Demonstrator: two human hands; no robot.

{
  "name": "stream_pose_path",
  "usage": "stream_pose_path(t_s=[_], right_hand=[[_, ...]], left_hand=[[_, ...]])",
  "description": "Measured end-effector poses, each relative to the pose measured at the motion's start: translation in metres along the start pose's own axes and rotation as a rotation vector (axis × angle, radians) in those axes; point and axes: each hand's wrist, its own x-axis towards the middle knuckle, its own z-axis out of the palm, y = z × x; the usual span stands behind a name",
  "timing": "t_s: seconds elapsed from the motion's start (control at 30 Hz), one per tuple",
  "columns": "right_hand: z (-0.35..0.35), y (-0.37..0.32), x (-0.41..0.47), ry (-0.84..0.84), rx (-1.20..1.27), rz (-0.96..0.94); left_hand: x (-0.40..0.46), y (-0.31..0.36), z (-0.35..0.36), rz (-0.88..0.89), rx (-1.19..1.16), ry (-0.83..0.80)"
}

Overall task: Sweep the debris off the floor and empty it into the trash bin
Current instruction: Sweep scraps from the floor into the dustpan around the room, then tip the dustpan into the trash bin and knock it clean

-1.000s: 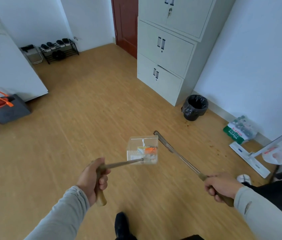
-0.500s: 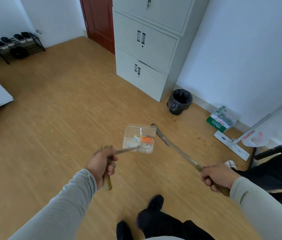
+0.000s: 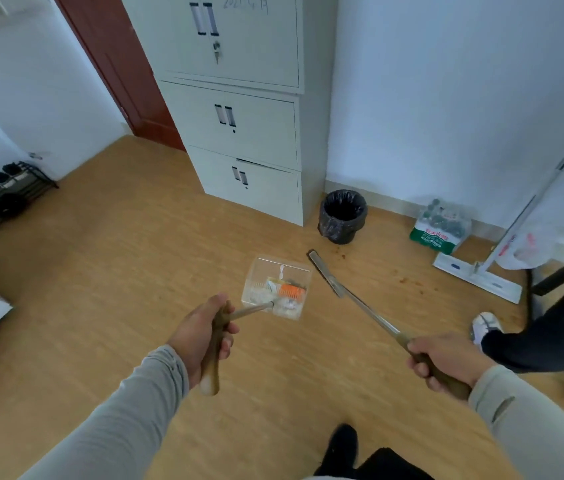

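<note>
My left hand (image 3: 201, 336) grips the wooden handle of a clear plastic dustpan (image 3: 275, 287), held above the floor in front of me. Orange and white debris (image 3: 285, 292) lies inside the pan. My right hand (image 3: 441, 358) grips the wooden end of a long-handled broom (image 3: 350, 296), whose narrow dark head points toward the trash bin. The black-lined trash bin (image 3: 342, 216) stands on the floor by the cabinet's corner, beyond both tools.
A tall grey cabinet (image 3: 249, 133) stands against the wall left of the bin. Small brown crumbs (image 3: 408, 280) speckle the floor right of the bin. A green bag (image 3: 438, 230) and a flat mop (image 3: 478, 277) lie at right. Another person's legs (image 3: 550, 337) stand at far right. A shoe rack (image 3: 0, 197) is at left.
I have walked closer to the trash bin, which now looks larger and nearer. Both hands keep their grips, with dustpan and broom carried forward.
</note>
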Motion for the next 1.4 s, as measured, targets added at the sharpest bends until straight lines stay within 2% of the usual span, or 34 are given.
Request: stream_pose_path(t_s=[0.1,0.2,0.53,0.73,1.0,1.2,1.4], right_hand=[[-0.011,-0.017,0.010,0.002,0.008,-0.029],[-0.020,-0.032,0.016,0.013,0.022,-0.057],[-0.019,-0.074,0.026,0.083,0.094,-0.038],[0.005,-0.116,0.034,0.145,0.133,0.009],[0.049,-0.182,0.037,0.202,0.385,-0.022],[0.059,-0.216,0.042,0.322,0.375,-0.061],[0.037,-0.233,0.056,0.356,0.350,-0.050]], left_hand=[[0.018,0.027,0.019,-0.091,-0.013,-0.074],[0.041,0.045,0.032,-0.065,0.098,-0.053],[0.116,0.086,0.036,0.014,0.035,-0.022],[0.174,0.135,0.030,0.047,0.188,-0.115],[0.241,0.200,0.015,0.132,0.348,-0.287],[0.272,0.232,0.022,0.195,0.431,-0.344],[0.292,0.259,0.054,0.209,0.575,-0.402]])
